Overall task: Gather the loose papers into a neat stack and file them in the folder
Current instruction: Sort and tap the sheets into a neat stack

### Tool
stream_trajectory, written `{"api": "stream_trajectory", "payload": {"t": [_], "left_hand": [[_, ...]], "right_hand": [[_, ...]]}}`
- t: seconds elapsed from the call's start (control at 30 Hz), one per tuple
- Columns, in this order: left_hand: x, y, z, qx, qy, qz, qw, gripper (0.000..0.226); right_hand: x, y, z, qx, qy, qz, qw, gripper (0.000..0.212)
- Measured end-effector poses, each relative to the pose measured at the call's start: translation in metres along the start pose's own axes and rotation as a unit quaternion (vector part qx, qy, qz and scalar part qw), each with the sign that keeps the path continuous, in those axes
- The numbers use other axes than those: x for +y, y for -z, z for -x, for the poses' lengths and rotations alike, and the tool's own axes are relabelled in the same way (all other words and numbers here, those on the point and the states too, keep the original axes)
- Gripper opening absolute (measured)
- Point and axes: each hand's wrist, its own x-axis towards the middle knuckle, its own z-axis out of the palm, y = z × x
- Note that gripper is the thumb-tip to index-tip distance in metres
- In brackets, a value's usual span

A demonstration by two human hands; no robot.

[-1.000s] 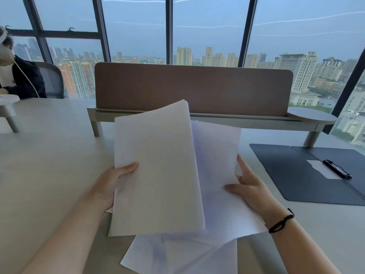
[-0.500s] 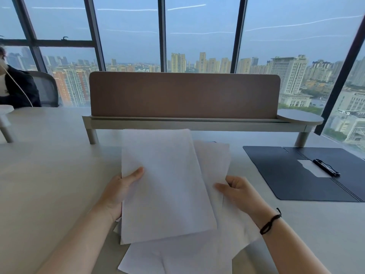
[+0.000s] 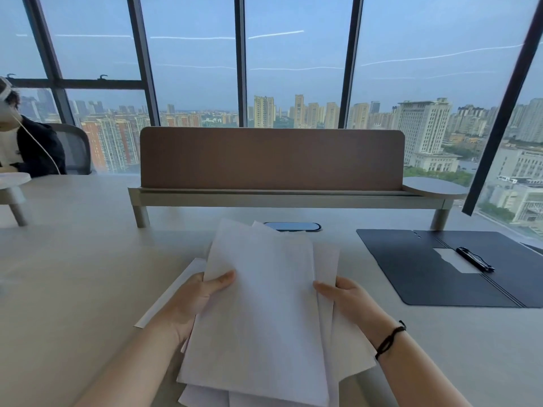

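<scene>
We hold the loose white paper sheets (image 3: 264, 304) low over the pale desk (image 3: 73, 274), left hand (image 3: 199, 292) and right hand (image 3: 346, 298) clasping opposite edges, thumbs on top, likely to square the fanned corners. One sheet (image 3: 173, 289) lies apart beneath the left hand. The dark blue folder (image 3: 411, 268) waits open to the right, its black clip (image 3: 474, 259) free.

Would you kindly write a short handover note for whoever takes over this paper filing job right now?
Left hand: grips the left edge of the papers.
Right hand: grips their right edge.
Papers: held just above the table, sheets fanned and uneven; one stray sheet shows under the left hand.
Folder: open on the table to the right, clip inside.
Done: most sheets gathered.
Left: square the stack, add the stray, file.
</scene>
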Motion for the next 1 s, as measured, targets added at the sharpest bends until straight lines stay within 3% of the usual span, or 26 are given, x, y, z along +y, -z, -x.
{"api": "stream_trajectory", "payload": {"t": [0.13, 0.3, 0.37, 0.53, 0.63, 0.7, 0.77, 0.9, 1.0], "left_hand": [[0.035, -0.017, 0.007, 0.073, -0.1, -0.029, 0.992, 0.022], [0.085, -0.038, 0.023, 0.138, -0.284, -0.108, 0.943, 0.004], [0.096, -0.046, 0.027, 0.145, -0.359, -0.149, 0.91, 0.013], [0.091, -0.057, 0.031, 0.14, -0.465, -0.176, 0.856, 0.075], [0.081, -0.052, 0.028, 0.12, -0.444, -0.166, 0.872, 0.115], [0.077, -0.046, 0.024, 0.116, -0.41, -0.137, 0.894, 0.124], [0.079, -0.039, 0.02, 0.105, -0.381, -0.127, 0.91, 0.117], [0.079, -0.031, 0.016, 0.055, -0.327, -0.126, 0.935, 0.081], [0.063, -0.036, 0.011, 0.04, -0.281, -0.103, 0.953, 0.079]], "right_hand": [[-0.028, -0.002, 0.003, 0.04, 0.081, -0.046, 0.995, 0.014], [-0.084, -0.007, 0.026, 0.003, 0.204, -0.108, 0.973, 0.013], [-0.1, -0.011, 0.031, -0.019, 0.243, -0.093, 0.965, 0.014], [-0.107, -0.012, 0.036, -0.034, 0.258, -0.111, 0.959, 0.036], [-0.094, -0.01, 0.037, -0.023, 0.244, -0.106, 0.964, 0.043], [-0.087, -0.009, 0.038, -0.02, 0.238, -0.108, 0.965, 0.044], [-0.088, -0.007, 0.042, -0.022, 0.24, -0.124, 0.963, 0.043], [-0.103, -0.004, 0.047, -0.027, 0.272, -0.133, 0.953, 0.044], [-0.116, -0.011, 0.046, -0.016, 0.289, -0.126, 0.949, 0.048]]}}
